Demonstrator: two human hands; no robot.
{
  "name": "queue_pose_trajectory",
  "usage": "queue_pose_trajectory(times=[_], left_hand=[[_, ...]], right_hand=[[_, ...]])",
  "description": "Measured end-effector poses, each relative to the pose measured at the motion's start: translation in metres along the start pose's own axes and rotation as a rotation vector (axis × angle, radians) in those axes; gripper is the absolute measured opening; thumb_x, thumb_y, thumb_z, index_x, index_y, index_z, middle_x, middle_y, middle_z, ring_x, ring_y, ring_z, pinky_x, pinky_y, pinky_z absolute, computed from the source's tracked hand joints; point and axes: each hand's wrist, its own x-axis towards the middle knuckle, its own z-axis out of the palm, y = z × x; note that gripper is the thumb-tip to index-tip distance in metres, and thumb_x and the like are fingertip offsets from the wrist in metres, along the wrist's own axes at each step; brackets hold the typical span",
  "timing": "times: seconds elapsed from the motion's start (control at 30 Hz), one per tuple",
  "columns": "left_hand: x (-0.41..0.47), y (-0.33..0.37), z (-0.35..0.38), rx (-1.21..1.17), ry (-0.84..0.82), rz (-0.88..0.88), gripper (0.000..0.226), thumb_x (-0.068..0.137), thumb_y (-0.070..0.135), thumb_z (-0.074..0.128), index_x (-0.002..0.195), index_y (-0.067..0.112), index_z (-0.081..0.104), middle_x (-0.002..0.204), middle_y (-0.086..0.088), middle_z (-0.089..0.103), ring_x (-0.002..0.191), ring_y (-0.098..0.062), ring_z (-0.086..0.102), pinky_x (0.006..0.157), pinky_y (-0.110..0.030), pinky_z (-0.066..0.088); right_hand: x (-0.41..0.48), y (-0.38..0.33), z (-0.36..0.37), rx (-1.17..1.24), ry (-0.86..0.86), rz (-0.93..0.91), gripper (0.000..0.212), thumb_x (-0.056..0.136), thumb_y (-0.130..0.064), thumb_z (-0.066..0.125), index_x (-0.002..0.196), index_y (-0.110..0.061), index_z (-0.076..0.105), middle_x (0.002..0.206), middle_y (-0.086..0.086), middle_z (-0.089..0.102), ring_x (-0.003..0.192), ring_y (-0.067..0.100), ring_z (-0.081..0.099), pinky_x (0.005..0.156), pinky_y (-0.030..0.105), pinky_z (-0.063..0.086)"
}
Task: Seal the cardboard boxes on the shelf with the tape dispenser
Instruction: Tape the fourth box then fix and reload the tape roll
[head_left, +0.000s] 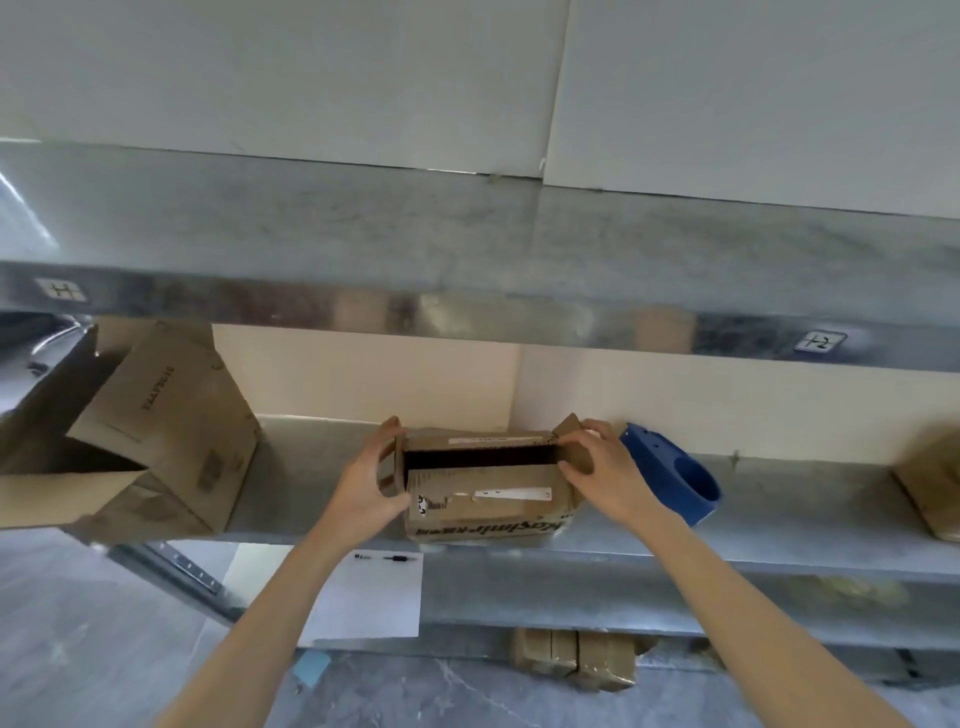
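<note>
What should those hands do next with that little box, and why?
Probably close the top fully before taping. The small box shows a dark gap along its top, the left hand and right hand hold its end flaps, and the blue tape dispenser lies unheld on the shelf beside it.

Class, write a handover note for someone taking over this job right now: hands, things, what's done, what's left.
Left hand grips the middle box's left end flap; right hand pinches its right end flap.
The box sits at the shelf's front edge, with a dark gap between its top flaps and no tape across it.
Blue tape dispenser lies just right of it, unheld.
Left: close and tape this box, then the open large box on the left.
Far-right box is cut off; state unclear.
</note>
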Motion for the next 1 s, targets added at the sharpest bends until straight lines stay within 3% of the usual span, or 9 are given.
queue_pose_trajectory(times=[0.1, 0.17, 0.27, 0.3, 0.43, 0.57, 0.77, 1.0], left_hand=[[-0.004, 0.005, 0.005, 0.074, 0.073, 0.03, 0.07, 0.077, 0.011, 0.08, 0.131, 0.044, 0.05, 0.15, 0.022, 0.04, 0.139, -0.01, 0.043, 0.109, -0.05, 0.046], [-0.006, 0.007, 0.009, 0.139, 0.117, 0.055, 0.068, 0.077, 0.007, 0.079, 0.127, 0.044, 0.05, 0.152, 0.018, 0.04, 0.14, -0.011, 0.042, 0.11, -0.043, 0.045], [-0.007, 0.011, 0.014, 0.251, 0.163, 0.086, 0.059, 0.078, 0.008, 0.08, 0.125, 0.03, 0.053, 0.154, 0.012, 0.037, 0.138, -0.009, 0.041, 0.099, -0.005, 0.038], [-0.008, 0.012, 0.016, 0.269, 0.166, 0.091, 0.056, 0.079, 0.01, 0.081, 0.125, 0.028, 0.054, 0.155, 0.012, 0.036, 0.137, -0.006, 0.04, 0.096, -0.001, 0.034], [-0.01, 0.012, 0.021, 0.273, 0.172, 0.106, 0.047, 0.082, 0.023, 0.081, 0.123, 0.028, 0.058, 0.158, 0.014, 0.03, 0.139, 0.003, 0.032, 0.109, -0.02, 0.036], [-0.008, 0.014, 0.024, 0.249, 0.176, 0.101, 0.04, 0.084, 0.027, 0.08, 0.116, 0.035, 0.059, 0.157, 0.013, 0.031, 0.134, 0.012, 0.027, 0.101, 0.004, 0.02], [0.0, 0.018, 0.032, 0.199, 0.265, 0.075, 0.029, 0.087, 0.03, 0.074, 0.114, 0.023, 0.066, 0.153, 0.008, 0.041, 0.131, 0.008, 0.034, 0.095, 0.005, 0.022], [0.003, 0.021, 0.04, 0.248, 0.319, 0.042, 0.031, 0.087, 0.023, 0.074, 0.115, 0.022, 0.063, 0.153, 0.014, 0.04, 0.131, -0.01, 0.049, 0.093, -0.029, 0.048]], right_hand=[[0.007, 0.0, 0.002, 0.008, -0.033, -0.013, 0.024, 0.092, -0.018, 0.066, 0.116, -0.018, 0.064, 0.147, 0.001, 0.035, 0.122, 0.019, 0.051, 0.087, 0.016, 0.032], [0.009, -0.001, 0.004, 0.011, -0.053, -0.025, 0.021, 0.091, -0.017, 0.067, 0.112, -0.017, 0.064, 0.147, 0.001, 0.034, 0.124, 0.02, 0.05, 0.089, 0.018, 0.034], [0.011, -0.001, 0.007, 0.003, -0.068, -0.018, 0.012, 0.091, -0.018, 0.068, 0.103, -0.017, 0.065, 0.145, 0.001, 0.036, 0.118, 0.02, 0.053, 0.088, 0.02, 0.036], [0.011, 0.0, 0.007, -0.008, -0.074, -0.009, 0.011, 0.092, -0.02, 0.067, 0.102, -0.018, 0.066, 0.144, 0.002, 0.037, 0.115, 0.021, 0.054, 0.087, 0.021, 0.037], [0.011, 0.001, 0.008, 0.003, -0.113, -0.004, 0.009, 0.094, -0.026, 0.064, 0.097, -0.019, 0.07, 0.133, 0.002, 0.043, 0.114, 0.021, 0.051, 0.087, 0.022, 0.036], [0.011, -0.002, 0.006, 0.146, -0.104, 0.066, 0.02, 0.095, -0.03, 0.064, 0.089, -0.012, 0.071, 0.128, -0.002, 0.048, 0.124, 0.017, 0.046, 0.095, 0.026, 0.033], [0.009, 0.001, 0.003, 0.238, -0.098, 0.105, 0.028, 0.093, -0.028, 0.066, 0.077, -0.006, 0.065, 0.135, 0.0, 0.052, 0.135, 0.018, 0.041, 0.1, 0.029, 0.031], [0.005, -0.001, -0.001, 0.271, -0.139, 0.106, 0.022, 0.092, -0.024, 0.069, 0.073, -0.017, 0.061, 0.144, 0.002, 0.047, 0.141, 0.02, 0.035, 0.108, 0.031, 0.026]])
